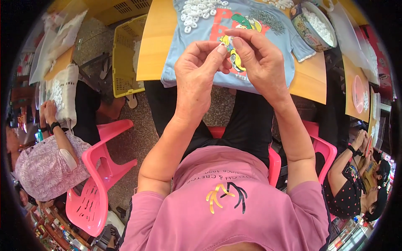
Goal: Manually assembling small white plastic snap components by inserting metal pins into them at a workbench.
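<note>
My left hand [196, 72] and my right hand [260, 60] are raised close together over the table, both closed in a fingertip pinch. Between the left thumb and forefinger sits a small white plastic piece [222, 44]. The right thumb and forefinger press on something small and pale, mostly hidden by the fingers. Beneath the hands a light blue printed T-shirt [178, 62] is spread out. On it, at the far left, lies a heap of white oval plastic pieces [197, 16]. A pile of small grey metal parts [269, 21] lies at the far right.
A round tub [301, 27] of white pieces stands at the wooden table's [307, 81] right side. Left of the table is a yellow plastic crate [125, 83]. A pink chair [94, 196] stands behind on the left. Other people work at side tables left and right.
</note>
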Demonstrator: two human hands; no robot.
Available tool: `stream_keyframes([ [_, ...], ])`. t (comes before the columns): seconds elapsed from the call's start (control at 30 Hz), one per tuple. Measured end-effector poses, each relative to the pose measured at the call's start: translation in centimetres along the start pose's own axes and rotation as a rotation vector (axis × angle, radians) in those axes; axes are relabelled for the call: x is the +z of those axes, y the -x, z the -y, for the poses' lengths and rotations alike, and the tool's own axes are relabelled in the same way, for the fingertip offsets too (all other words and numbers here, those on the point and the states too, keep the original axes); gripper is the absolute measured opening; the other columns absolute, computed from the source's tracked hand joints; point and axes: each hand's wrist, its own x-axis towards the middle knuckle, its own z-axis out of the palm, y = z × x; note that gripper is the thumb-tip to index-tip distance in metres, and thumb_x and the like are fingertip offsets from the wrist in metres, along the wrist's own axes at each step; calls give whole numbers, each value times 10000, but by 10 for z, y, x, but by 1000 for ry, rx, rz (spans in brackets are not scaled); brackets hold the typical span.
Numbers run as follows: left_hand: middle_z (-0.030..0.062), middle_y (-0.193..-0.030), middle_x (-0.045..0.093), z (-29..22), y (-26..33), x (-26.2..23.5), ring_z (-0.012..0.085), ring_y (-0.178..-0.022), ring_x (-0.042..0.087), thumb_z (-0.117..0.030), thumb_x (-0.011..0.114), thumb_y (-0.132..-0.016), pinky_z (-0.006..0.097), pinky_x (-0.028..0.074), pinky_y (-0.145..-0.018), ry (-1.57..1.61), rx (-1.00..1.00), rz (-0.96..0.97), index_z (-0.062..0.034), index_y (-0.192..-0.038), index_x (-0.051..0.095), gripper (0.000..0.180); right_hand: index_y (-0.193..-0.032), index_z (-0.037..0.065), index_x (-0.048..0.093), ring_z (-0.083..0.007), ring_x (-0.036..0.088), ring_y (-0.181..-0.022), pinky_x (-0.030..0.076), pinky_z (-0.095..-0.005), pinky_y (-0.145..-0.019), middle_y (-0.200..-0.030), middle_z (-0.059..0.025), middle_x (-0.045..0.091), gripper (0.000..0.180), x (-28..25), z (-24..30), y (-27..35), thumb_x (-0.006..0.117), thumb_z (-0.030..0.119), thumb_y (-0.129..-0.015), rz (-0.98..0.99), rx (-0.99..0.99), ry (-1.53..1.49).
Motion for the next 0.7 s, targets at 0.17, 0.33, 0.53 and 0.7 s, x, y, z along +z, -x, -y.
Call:
stream_keyframes([
  [0.17, 93, -858, 646, 3, 0, -2, 118, -721, 613, -86, 655, -902, 249, 506, -642, 16, 6, 3, 44, -1001, 592, 176, -1138, 3, 645, -88, 598, -836, 477, -219, -722, -949, -36, 651, 206, -2, -3, -3, 574, 76, -960, 55, -140, 150],
  [0.33, 94, -855, 649, 6, 0, 0, 122, -715, 620, -92, 659, -906, 253, 519, -650, 24, 37, -24, 50, -1004, 603, 182, -1070, 1, 660, -83, 598, -797, 480, -212, -705, -908, -23, 640, 160, 7, 4, 3, 625, 41, -919, -51, 80, -107],
  [0.53, 99, -829, 656, 9, 3, 2, 131, -703, 634, -75, 656, -906, 259, 536, -643, 62, 53, -37, 55, -995, 616, 163, -1063, -7, 651, -48, 556, -717, 463, -193, -633, -892, -23, 642, 157, 12, 1, 5, 637, 43, -915, -64, 20, -156],
  [0.7, 80, -858, 658, 16, 2, -5, 116, -719, 613, -63, 662, -901, 256, 517, -673, 57, 95, -15, 41, -1032, 609, 176, -1064, 1, 654, -56, 550, -677, 461, -202, -601, -835, -18, 632, 161, 17, 0, 6, 636, 77, -923, -76, 134, -322],
])
